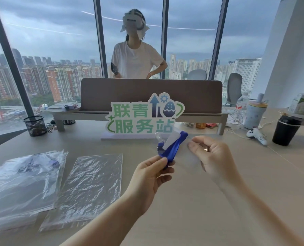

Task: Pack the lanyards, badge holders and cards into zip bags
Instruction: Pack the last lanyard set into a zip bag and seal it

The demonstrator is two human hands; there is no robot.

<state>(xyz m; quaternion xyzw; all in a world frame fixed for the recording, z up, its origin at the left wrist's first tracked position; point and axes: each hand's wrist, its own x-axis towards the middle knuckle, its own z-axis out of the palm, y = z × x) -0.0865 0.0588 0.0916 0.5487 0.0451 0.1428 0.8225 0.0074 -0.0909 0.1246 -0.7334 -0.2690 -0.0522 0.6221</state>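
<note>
Lanyard (172, 148) bundle, blue w/ white card, sat pinched in left hand (152, 176), just past table centre. Right hand (209, 157) at 3 o'clock was curled – can't tell whether it held anything. Best move, I'd judge: keep bundle tight, then feed into zip bag (87, 189) at 9 o'clock.

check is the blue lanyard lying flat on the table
No, the blue lanyard is bunched in the left hand, raised above the table.
</note>
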